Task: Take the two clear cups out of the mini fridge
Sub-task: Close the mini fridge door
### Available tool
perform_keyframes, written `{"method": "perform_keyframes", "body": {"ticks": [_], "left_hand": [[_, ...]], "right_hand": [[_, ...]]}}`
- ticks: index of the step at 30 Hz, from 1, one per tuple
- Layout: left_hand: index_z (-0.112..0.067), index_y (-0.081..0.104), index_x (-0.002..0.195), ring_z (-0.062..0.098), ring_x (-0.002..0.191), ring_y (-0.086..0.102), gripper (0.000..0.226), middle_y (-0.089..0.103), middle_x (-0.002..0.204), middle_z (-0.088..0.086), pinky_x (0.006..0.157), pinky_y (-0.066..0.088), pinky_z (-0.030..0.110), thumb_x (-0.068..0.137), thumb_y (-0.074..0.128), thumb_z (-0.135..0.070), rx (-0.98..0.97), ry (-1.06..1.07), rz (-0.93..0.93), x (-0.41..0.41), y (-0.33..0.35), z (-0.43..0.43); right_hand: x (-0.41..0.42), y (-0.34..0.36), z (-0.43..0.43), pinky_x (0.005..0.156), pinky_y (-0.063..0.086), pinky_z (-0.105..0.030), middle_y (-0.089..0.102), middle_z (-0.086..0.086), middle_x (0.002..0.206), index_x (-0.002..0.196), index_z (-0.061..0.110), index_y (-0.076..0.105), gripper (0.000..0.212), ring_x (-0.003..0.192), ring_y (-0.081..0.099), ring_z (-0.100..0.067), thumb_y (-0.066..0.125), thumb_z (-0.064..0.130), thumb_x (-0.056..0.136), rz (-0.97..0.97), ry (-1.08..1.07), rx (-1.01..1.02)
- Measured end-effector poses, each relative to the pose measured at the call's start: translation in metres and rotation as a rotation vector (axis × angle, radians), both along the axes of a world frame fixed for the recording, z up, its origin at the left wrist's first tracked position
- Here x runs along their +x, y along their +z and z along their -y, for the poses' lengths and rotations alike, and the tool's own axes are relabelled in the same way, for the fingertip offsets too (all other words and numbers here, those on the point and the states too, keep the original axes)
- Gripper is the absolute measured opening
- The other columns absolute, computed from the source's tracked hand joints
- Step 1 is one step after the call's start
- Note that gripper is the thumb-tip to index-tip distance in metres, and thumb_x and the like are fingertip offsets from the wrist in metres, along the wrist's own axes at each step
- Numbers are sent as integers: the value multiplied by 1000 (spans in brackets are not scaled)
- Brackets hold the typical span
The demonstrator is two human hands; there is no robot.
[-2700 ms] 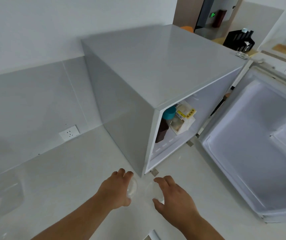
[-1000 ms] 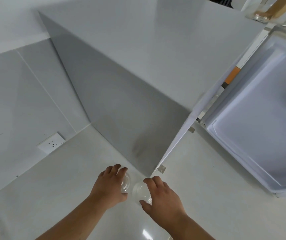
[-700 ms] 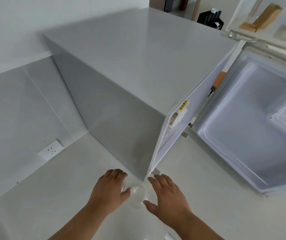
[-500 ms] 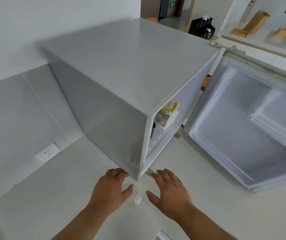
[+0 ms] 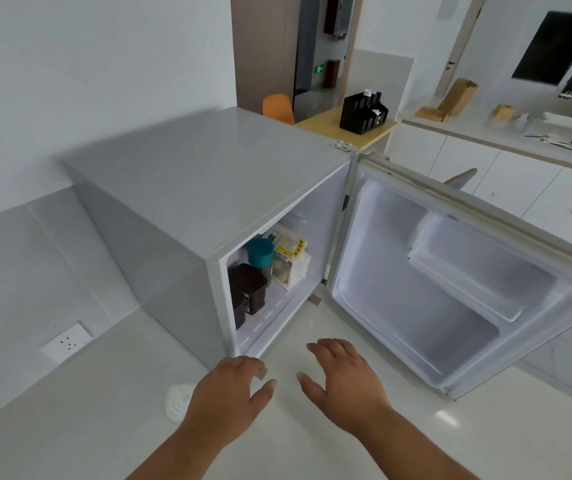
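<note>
Clear cups (image 5: 178, 402) sit on the counter (image 5: 312, 455) left of the open mini fridge (image 5: 208, 188), apparently just removed, with left hand (image 5: 229, 403) and right hand (image 5: 343, 382) hovering empty, fingers spread

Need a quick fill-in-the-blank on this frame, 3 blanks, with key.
1. The fridge door is ____.
2. Both hands, left hand and right hand, hold ____.
3. The lid on the jar in the fridge is ____ in colour.

Missing words: open; nothing; teal
</note>
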State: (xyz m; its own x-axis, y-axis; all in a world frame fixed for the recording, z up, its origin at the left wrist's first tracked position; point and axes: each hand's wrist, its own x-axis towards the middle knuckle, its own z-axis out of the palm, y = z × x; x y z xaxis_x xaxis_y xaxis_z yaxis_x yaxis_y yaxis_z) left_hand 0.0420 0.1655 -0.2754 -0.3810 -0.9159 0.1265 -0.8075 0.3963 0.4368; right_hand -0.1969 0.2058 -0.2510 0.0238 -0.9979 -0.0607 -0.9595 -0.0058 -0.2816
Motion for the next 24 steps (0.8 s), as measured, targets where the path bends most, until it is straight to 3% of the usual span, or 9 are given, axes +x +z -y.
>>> {"method": "perform_keyframes", "body": {"ticks": [4, 7, 12, 17, 24], "left_hand": [[-38, 65, 124, -2, 97, 60, 56, 71, 113, -19, 80, 50, 19, 93, 38, -77, -81, -20, -24, -31, 24, 4], [-36, 62, 127, 9, 108, 66, 59, 71, 119, -15, 84, 54, 26, 94, 37, -77, -157, -47, -9, -53, 45, 11], [-38, 48, 139, 11, 123, 55, 71, 59, 135, -13, 94, 53, 31, 88, 29, -85, -180, -65, 10, -84, 85, 34], [-33, 55, 136, 16, 124, 56, 67, 62, 135, -8, 93, 52, 34, 91, 40, -80, -311, -106, -9, -106, 138, 58], [-24, 55, 140, 21, 128, 52, 69, 59, 142, -2, 100, 48, 38, 92, 47, -73, -428, -129, 20, -137, 216, 95]], "right_hand": [[-23, 26, 0, 114, 33, -34, 43, 12, 153, 149, 36, 39, 70, 142, 32, -12, 24, 76, 93, 1, -17, -67], [-36, 49, 4, 113, 33, -34, 47, 11, 150, 148, 34, 43, 70, 139, 34, -12, 25, 75, 94, -2, -19, -126], [-58, 93, 13, 115, 31, -35, 50, 11, 148, 146, 33, 47, 69, 138, 37, -14, 27, 73, 94, -34, -38, -239], [-81, 145, 28, 120, 27, -38, 43, 10, 154, 151, 33, 41, 76, 144, 29, -15, 20, 76, 92, -66, -40, -308], [-115, 216, 56, 118, 28, -38, 47, 6, 151, 150, 27, 44, 67, 142, 31, -17, 34, 67, 98, -138, -46, -466]]}}
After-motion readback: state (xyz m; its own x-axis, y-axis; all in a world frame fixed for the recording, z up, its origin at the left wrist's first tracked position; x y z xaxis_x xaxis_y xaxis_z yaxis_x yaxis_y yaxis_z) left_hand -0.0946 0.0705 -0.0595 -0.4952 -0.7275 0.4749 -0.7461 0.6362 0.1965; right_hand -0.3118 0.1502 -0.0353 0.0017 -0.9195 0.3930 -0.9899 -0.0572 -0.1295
